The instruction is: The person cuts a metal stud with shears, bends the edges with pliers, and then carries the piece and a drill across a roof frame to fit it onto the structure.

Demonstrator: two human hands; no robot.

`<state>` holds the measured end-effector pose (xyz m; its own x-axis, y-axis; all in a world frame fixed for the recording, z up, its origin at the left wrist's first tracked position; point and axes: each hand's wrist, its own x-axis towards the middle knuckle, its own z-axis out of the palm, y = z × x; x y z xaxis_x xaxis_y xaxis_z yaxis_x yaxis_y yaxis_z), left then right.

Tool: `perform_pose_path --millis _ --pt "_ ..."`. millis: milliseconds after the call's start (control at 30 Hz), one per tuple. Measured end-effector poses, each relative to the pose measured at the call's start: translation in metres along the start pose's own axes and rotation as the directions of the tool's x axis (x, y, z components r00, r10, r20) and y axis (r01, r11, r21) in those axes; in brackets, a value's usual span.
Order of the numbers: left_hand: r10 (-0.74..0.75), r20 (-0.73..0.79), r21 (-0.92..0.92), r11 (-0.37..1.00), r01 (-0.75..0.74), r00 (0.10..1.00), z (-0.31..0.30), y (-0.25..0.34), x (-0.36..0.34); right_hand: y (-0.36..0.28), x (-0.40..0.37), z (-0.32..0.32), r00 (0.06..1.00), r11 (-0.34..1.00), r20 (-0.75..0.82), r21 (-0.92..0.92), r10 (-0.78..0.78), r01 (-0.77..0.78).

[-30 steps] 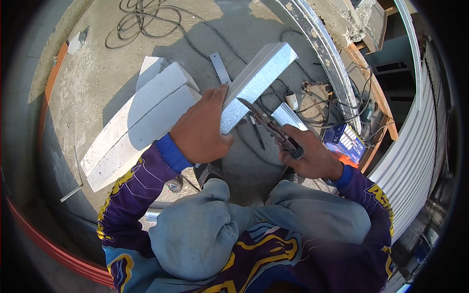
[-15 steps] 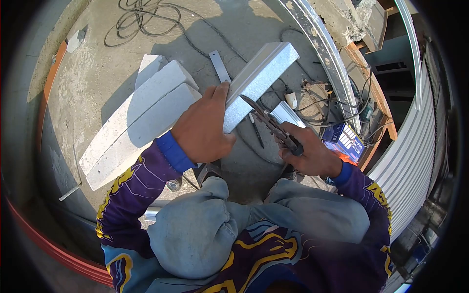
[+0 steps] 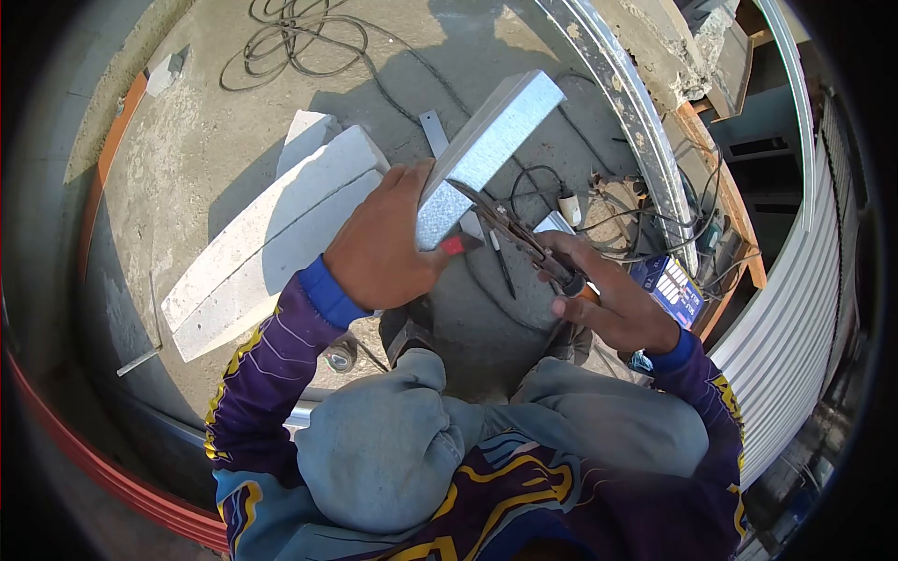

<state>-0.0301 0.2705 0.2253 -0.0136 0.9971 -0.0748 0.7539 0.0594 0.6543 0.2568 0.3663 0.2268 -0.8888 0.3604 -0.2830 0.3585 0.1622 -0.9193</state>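
My left hand [image 3: 383,248] is closed around the near end of a shiny galvanized metal channel [image 3: 505,136], which slants up and away to the right. In my right hand [image 3: 613,294] are tin snips [image 3: 513,227], their jaws at the channel's near side edge. My fingers and thumb sit on the handles, which are spread apart; an orange grip shows in part. A small red piece [image 3: 454,245] appears beside my left thumb; what it belongs to is hidden. Below the snips a dark pencil-like tool [image 3: 505,271] lies on the concrete.
White blocks [image 3: 271,243] lie to the left. Behind the channel are a flat metal strip [image 3: 433,131] and a coiled black cable [image 3: 304,42]. On the right are a blue box [image 3: 669,288], a wooden edge [image 3: 734,220] and corrugated sheeting [image 3: 776,346].
The snips' handles have spread and my right fingers have loosened around them. The channel has tilted slightly in my left hand, and the red piece has come into sight.
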Motion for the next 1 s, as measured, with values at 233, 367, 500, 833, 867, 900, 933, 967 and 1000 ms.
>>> perform_pose_path --millis 233,367,500,833,867,900,933,967,1000 --pt "-0.039 0.015 -0.022 0.999 0.04 0.999 0.007 0.004 -0.003 0.006 0.007 0.01 0.978 0.944 -0.104 -0.261 0.179 -0.201" --pt "-0.038 -0.005 0.013 0.999 0.038 0.999 0.009 0.01 0.0 -0.005 0.013 0.006 0.955 0.904 -0.161 -0.317 0.248 -0.288" --pt "-0.003 -0.053 0.09 0.996 0.008 0.999 0.009 0.023 0.001 0.015 0.008 0.009 0.973 0.94 -0.206 -0.298 0.106 -0.166" --pt "-0.126 0.085 0.021 0.992 0.124 0.988 0.006 0.031 0.003 0.024 0.001 0.019 0.958 0.947 -0.227 -0.224 0.177 -0.228" --pt "-0.113 0.074 0.019 0.993 0.112 0.991 0.009 0.025 0.004 0.019 0.007 0.016 0.951 0.931 -0.208 -0.238 0.229 -0.277" --pt "-0.17 0.104 0.023 0.985 0.168 0.98 0.009 0.025 0.003 0.026 0.008 0.018 0.957 0.928 -0.221 -0.28 0.186 -0.245" --pt "-0.196 0.12 0.016 0.981 0.196 0.973 0.015 0.017 0.003 0.025 0.008 0.019 0.953 0.945 -0.228 -0.211 0.2 -0.249" --pt "-0.199 0.126 -0.016 0.979 0.203 0.972 0.017 0.016 0.001 0.026 0.008 0.02 0.947 0.932 -0.238 -0.238 0.217 -0.273" --pt "-0.169 0.102 -0.012 0.985 0.171 0.98 0.021 0.013 -0.001 0.073 0.009 0.026 0.978 0.921 -0.209 -0.378 0.008 -0.089"
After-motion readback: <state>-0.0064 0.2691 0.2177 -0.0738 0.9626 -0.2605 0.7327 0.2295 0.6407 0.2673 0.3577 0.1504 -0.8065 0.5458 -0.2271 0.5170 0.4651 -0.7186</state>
